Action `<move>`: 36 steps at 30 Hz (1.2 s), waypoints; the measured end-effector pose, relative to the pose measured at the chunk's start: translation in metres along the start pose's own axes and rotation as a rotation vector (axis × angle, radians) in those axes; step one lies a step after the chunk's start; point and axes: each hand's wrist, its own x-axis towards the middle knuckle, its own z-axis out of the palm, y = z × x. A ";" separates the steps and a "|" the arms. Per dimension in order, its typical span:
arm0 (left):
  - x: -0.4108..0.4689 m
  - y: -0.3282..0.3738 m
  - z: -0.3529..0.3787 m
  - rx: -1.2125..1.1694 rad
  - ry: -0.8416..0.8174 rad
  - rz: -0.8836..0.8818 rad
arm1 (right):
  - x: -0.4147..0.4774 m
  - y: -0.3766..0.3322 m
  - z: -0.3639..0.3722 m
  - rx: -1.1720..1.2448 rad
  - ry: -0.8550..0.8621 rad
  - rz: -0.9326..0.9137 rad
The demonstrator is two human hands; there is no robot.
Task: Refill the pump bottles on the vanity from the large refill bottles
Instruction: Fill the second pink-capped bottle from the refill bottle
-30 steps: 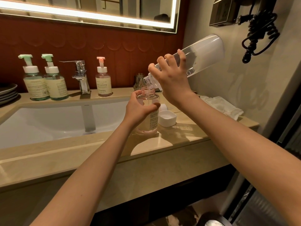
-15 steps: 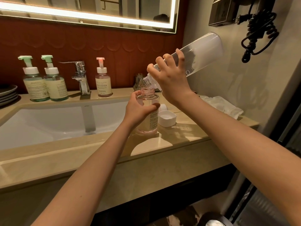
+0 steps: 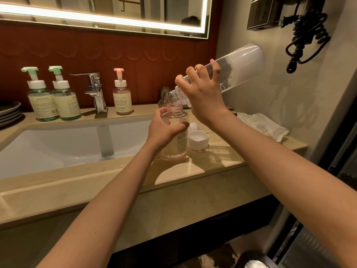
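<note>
Head view: the left hand [image 3: 164, 128] grips the open pink bottle [image 3: 174, 136] standing on the surface [image 3: 212, 161]; the right hand [image 3: 204, 93] grasps the tilted refill bottle [image 3: 235, 68], mouth just above its neck.

Right hand [image 3: 204, 97] tips refill bottle [image 3: 231, 70], seemingly pouring, over left-held pump bottle [image 3: 176, 140]

Tilted clear refill bottle [image 3: 229, 74] over uncapped pink bottle [image 3: 176, 136]
</note>
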 end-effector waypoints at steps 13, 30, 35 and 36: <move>-0.002 0.001 -0.001 0.015 0.002 0.005 | -0.004 0.001 -0.011 0.154 -0.245 0.147; -0.002 0.002 -0.001 0.025 -0.005 0.009 | -0.011 0.008 0.000 0.681 -0.549 0.540; -0.003 0.003 -0.002 0.026 -0.005 0.012 | -0.011 0.015 0.008 0.970 -0.608 0.689; -0.003 0.003 -0.002 0.028 -0.007 0.014 | -0.012 0.016 0.009 0.994 -0.606 0.708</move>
